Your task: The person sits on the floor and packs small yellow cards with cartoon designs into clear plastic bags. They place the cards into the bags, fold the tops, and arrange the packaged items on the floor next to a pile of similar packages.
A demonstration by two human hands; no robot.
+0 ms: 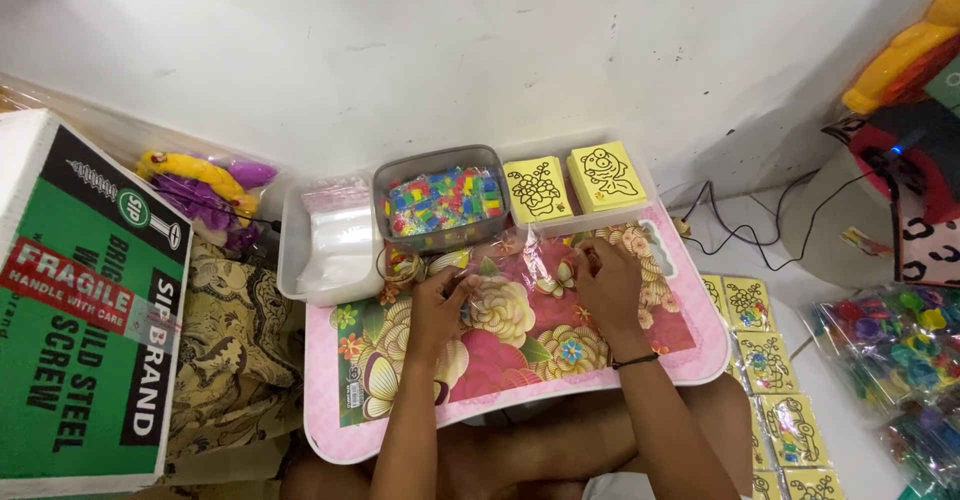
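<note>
Clear bag [520, 252] stretched between left hand [437, 305] and right hand [608, 278], seemingly pinched.

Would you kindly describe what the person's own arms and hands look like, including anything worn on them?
Both forearms are bare, with no sleeves in view. The right hand has a thin black band around its wrist. The left hand shows no band, ring, watch or glove. No markings are visible on either arm.

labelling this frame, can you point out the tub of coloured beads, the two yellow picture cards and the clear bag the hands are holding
tub of coloured beads [443, 200], head view, on the beads inside
yellow picture cards [573, 184], head view, between the pair, on the right card's left edge
clear bag [520, 260], head view, on the plastic between both hands
</note>
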